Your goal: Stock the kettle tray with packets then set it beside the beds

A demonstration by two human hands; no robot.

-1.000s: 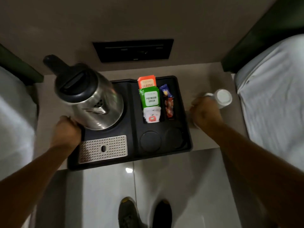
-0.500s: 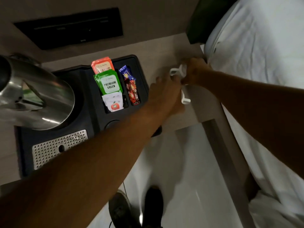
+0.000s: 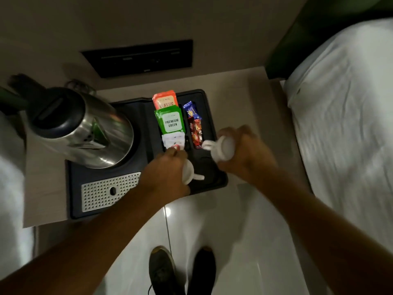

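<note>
Both hands back over tray [image 3: 214,116] since 0.5 s ago: left hand [image 3: 164,175] grips one cup [image 3: 188,172], right hand [image 3: 247,154] another cup [image 3: 222,151]. Tray w/ packets [image 3: 171,122] sits on bench [image 3: 244,99] btwn beds. Seat cups upright in round recesses, clear of kettle [image 3: 85,128].

Left hand [image 3: 164,172] grips white cup [image 3: 188,172]; right hand [image 3: 244,154] grips second white cup [image 3: 223,149], both over black tray [image 3: 212,116], packets [image 3: 172,122] just beyond.

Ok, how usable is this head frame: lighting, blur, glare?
Head view: dim room light; motion blur smears both hands, the left hand and right hand, and their white cups; packet labels stay readable; the kettle shows reflections; wide-angle bending at the edges.
</note>
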